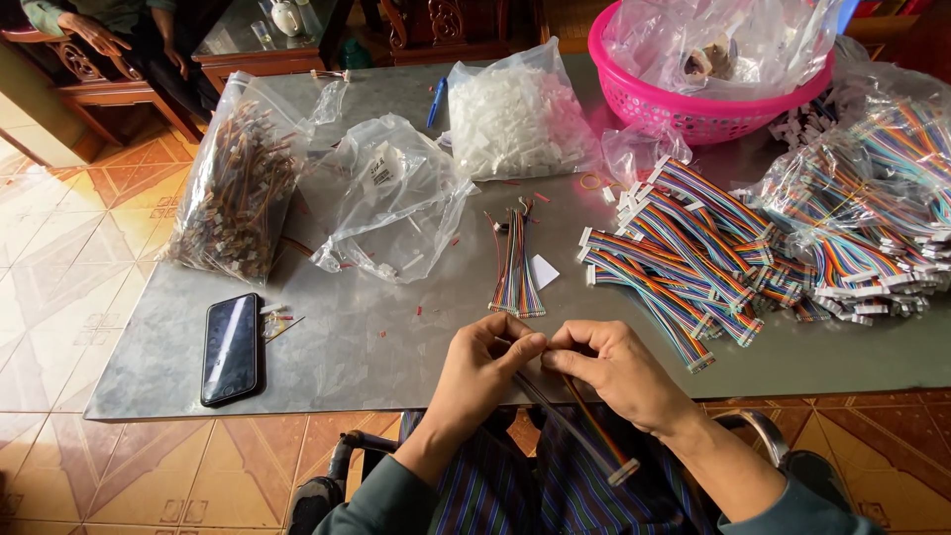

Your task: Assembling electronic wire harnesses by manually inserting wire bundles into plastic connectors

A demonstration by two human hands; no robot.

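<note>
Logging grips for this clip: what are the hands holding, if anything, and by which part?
Both hands, left hand and right hand, pinch the upper end of a rainbow ribbon cable between their fingertips. The rest hangs toward the lap, its white connector free.

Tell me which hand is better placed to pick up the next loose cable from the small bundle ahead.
Probably left: the left hand sits almost directly below the small cable bundle; the right hand lies farther off.
</note>
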